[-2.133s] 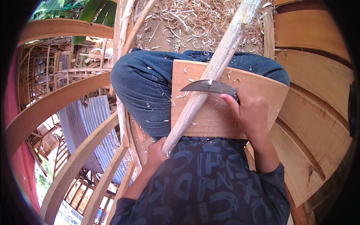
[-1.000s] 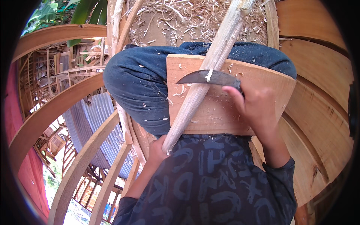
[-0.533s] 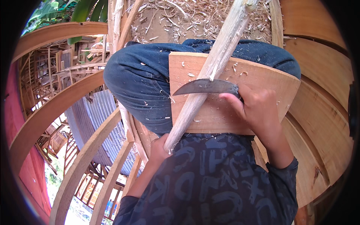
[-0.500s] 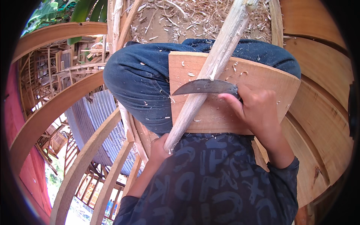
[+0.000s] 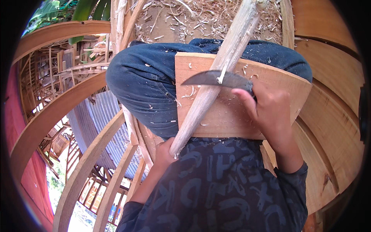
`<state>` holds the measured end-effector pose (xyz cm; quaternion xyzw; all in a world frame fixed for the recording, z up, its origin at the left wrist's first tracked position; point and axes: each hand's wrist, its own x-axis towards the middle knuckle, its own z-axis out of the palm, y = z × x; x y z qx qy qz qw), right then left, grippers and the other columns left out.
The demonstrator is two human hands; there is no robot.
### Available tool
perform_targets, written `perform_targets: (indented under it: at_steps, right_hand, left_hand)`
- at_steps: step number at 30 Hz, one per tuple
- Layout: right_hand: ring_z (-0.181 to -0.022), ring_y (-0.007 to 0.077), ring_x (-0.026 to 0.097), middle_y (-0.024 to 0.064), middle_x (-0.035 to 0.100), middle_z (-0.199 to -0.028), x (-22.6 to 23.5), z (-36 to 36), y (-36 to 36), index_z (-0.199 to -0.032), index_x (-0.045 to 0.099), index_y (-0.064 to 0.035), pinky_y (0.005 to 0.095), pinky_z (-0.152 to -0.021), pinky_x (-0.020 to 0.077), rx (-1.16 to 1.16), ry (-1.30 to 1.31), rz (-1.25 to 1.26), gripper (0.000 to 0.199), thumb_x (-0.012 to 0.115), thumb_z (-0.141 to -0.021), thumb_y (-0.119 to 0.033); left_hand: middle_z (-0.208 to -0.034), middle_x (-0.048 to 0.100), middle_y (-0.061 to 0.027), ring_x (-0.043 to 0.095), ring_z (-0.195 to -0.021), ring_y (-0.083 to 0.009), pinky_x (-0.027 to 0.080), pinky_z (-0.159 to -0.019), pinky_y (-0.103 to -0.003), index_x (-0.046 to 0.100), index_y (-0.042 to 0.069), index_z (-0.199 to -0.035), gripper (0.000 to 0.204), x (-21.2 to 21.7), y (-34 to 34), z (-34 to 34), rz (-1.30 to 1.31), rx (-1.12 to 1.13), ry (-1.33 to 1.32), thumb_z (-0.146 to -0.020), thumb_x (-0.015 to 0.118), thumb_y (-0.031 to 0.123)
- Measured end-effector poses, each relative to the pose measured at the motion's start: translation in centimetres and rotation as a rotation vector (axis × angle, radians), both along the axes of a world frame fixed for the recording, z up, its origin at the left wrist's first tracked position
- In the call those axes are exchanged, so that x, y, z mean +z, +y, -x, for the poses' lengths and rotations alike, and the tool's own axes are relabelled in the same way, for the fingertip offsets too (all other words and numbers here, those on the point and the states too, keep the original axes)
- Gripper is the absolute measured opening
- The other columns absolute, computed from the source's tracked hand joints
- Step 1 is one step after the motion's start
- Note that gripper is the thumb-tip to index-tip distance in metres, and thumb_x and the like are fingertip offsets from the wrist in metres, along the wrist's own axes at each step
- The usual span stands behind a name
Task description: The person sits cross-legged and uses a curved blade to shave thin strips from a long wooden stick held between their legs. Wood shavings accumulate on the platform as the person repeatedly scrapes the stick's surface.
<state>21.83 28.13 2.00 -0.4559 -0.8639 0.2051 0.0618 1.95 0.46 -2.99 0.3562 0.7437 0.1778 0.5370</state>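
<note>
A long pale wooden pole (image 5: 205,98) slants from my waist up and away to the far right, crossing a flat wooden board (image 5: 247,112) on my lap. Closed around the pole's near end is my left hand (image 5: 165,154), its fingers partly hidden beneath. My right hand (image 5: 270,106) grips a curved knife (image 5: 216,78); its handle is mostly covered by my fingers. The dark blade lies across the pole with its tip to the left. A thin curl of shaving (image 5: 222,73) stands up at the blade.
Wood shavings (image 5: 185,23) cover the plank floor beyond my legs. Curved wooden ribs (image 5: 87,170) rise on the left, with corrugated metal sheets (image 5: 104,123) past them. Wide curved planks (image 5: 328,100) wall in the right side. Green leaves show at the upper left.
The knife and my right hand have shifted slightly away along the pole. Fresh curls of shaving have appeared at the blade and on the board. My left hand stays at the pole's end.
</note>
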Motion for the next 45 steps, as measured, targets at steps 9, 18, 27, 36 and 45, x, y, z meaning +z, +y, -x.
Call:
perform_targets:
  at_steps: [9,18,27,36,45]
  right_hand:
    - [-0.04,0.0292,0.05,0.0125,0.049,-0.047,0.3,0.1,-0.1,-0.057,0.051,-0.0056,0.0385,-0.039,0.0363,0.022,-0.001,0.006,0.051,0.065,-0.081,-0.048]
    - [-0.038,0.0283,0.046,0.0116,0.048,-0.048,0.3,0.2,0.5,-0.055,0.049,-0.0055,0.0366,-0.039,0.0351,0.03,0.003,-0.045,0.053,0.066,-0.08,-0.048]
    - [-0.039,0.0295,0.049,0.0123,0.05,-0.049,0.6,0.5,0.7,-0.058,0.053,-0.0052,0.0378,-0.039,0.036,0.025,-0.029,-0.044,0.051,0.064,-0.082,-0.049]
    - [-0.043,0.0311,0.051,0.0138,0.05,-0.051,0.5,0.4,2.3,-0.058,0.052,-0.0034,0.0382,-0.041,0.0378,-0.008,-0.007,-0.014,0.05,0.064,-0.083,-0.045]
    - [-0.04,0.0282,0.05,0.0108,0.048,-0.047,1.2,0.0,2.8,-0.057,0.051,-0.0051,0.0378,-0.04,0.0367,-0.002,-0.092,-0.054,0.051,0.065,-0.082,-0.047]
  left_hand:
    - [-0.074,0.065,-0.0169,0.065,-0.069,-0.0352,0.049,-0.061,-0.036,0.063,0.004,-0.095,0.039,0.2,0.2,0.0,-0.02,-0.026,0.008,-0.057,0.07,0.008]
    - [-0.075,0.065,-0.0172,0.065,-0.069,-0.0352,0.049,-0.062,-0.037,0.063,0.004,-0.094,0.04,0.4,0.7,-0.2,-0.038,-0.009,0.016,-0.057,0.072,0.017]
    - [-0.074,0.064,-0.0179,0.064,-0.07,-0.0374,0.049,-0.062,-0.038,0.063,0.004,-0.095,0.044,0.3,0.8,0.0,-0.035,-0.011,-0.002,-0.055,0.072,0.019]
    - [-0.073,0.062,-0.0175,0.062,-0.068,-0.037,0.048,-0.06,-0.039,0.061,0.005,-0.089,0.039,0.0,0.2,-0.1,-0.052,-0.037,0.046,-0.051,0.071,0.012]
    - [-0.072,0.061,-0.0172,0.061,-0.066,-0.0382,0.047,-0.059,-0.04,0.06,0.005,-0.087,0.039,-0.4,0.0,0.1,-0.073,-0.058,0.057,-0.05,0.072,0.011]
